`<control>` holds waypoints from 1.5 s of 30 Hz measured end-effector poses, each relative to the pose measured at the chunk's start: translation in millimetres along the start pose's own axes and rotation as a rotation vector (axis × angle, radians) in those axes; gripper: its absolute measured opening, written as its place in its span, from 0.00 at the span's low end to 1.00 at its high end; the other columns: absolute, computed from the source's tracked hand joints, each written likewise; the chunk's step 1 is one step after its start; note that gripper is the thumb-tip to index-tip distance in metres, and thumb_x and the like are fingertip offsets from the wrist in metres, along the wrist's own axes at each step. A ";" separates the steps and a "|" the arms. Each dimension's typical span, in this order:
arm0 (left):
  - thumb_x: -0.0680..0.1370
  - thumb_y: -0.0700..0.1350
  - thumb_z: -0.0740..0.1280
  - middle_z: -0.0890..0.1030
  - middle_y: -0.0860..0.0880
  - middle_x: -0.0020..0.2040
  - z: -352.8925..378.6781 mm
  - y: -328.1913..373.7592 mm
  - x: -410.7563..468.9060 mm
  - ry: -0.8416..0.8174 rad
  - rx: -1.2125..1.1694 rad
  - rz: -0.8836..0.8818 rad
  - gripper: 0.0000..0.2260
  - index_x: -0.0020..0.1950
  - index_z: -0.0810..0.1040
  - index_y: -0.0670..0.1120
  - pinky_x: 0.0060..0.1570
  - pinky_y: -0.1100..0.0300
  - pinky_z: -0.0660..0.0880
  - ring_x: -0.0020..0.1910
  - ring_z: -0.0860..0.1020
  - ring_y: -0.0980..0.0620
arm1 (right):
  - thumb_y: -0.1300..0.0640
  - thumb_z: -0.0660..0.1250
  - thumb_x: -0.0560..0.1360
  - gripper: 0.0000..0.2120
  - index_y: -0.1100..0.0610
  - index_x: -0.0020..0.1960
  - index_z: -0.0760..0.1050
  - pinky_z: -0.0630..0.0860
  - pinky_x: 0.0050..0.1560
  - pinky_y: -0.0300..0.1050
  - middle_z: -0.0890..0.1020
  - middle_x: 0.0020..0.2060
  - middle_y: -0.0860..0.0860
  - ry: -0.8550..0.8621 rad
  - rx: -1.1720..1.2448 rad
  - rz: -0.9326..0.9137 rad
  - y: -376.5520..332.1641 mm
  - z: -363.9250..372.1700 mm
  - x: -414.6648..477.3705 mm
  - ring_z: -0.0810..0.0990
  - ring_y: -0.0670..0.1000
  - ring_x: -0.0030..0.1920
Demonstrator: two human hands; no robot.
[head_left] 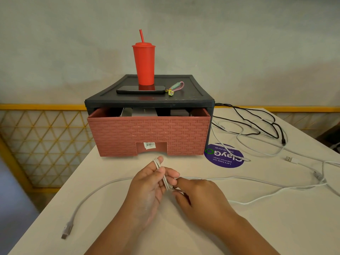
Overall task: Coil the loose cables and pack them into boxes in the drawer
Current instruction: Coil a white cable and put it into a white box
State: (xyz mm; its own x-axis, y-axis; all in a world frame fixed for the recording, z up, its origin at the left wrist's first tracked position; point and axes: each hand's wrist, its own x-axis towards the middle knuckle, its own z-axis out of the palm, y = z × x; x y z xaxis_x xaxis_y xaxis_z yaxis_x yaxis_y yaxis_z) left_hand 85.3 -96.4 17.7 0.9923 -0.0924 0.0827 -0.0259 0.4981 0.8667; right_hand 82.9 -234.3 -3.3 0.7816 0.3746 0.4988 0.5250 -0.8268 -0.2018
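Grey-white cable (pixel 164 178) is being looped around the fingers of the left grip (pixel 145 188), which are curling to keep the turns from slipping. The right grip (pixel 200 196) is pinching the strand just beside the coil, apparently to feed the next turn. Slack is trailing left across the worktop (pixel 257 227) to a plug (pixel 67 231). Beyond, the drawer (pixel 149 133) is standing partly open with boxes (pixel 141 112) inside, and more loose cables (pixel 257 118) are lying tangled to its right.

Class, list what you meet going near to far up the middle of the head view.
The left hand wound with white cable, pink brick-patterned plastic drawer, flat black phone, tall red plastic tumbler.
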 end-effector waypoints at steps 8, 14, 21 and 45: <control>0.81 0.34 0.54 0.83 0.52 0.36 -5.4 -4.8 6.5 0.014 0.450 0.164 0.16 0.55 0.69 0.56 0.50 0.65 0.70 0.37 0.80 0.59 | 0.46 0.47 0.75 0.18 0.51 0.53 0.73 0.69 0.42 0.47 0.81 0.46 0.53 -0.162 0.083 0.003 2.3 -3.2 0.4 0.76 0.57 0.47; 0.81 0.35 0.55 0.81 0.54 0.41 -9.8 -10.1 7.7 0.039 0.765 0.319 0.18 0.53 0.64 0.61 0.43 0.77 0.67 0.39 0.78 0.63 | 0.45 0.48 0.74 0.17 0.52 0.48 0.72 0.70 0.41 0.48 0.81 0.42 0.52 -0.148 0.099 -0.025 -1.0 -9.1 -0.1 0.76 0.56 0.43; 0.81 0.35 0.55 0.81 0.55 0.38 -13.4 -12.2 9.2 -0.072 0.796 0.236 0.15 0.51 0.66 0.57 0.42 0.76 0.68 0.36 0.77 0.65 | 0.48 0.55 0.70 0.07 0.49 0.40 0.68 0.64 0.24 0.38 0.78 0.27 0.47 -0.054 0.074 -0.077 -2.9 -8.9 2.3 0.74 0.51 0.25; 0.72 0.51 0.60 0.57 0.55 0.20 -2.6 9.7 -6.8 -0.268 0.202 -0.187 0.17 0.37 0.84 0.43 0.26 0.64 0.67 0.20 0.57 0.57 | 0.44 0.54 0.75 0.12 0.49 0.46 0.72 0.71 0.34 0.44 0.78 0.33 0.46 0.215 0.389 0.060 16.2 -14.6 5.1 0.73 0.47 0.33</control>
State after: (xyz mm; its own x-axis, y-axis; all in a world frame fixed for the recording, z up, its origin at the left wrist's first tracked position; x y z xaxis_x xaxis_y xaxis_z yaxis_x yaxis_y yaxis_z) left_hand 78.7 -88.6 24.2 0.9160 -0.4008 0.0163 0.1027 0.2735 0.9564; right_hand 90.5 -251.9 8.3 0.7485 0.2006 0.6321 0.6003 -0.6099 -0.5174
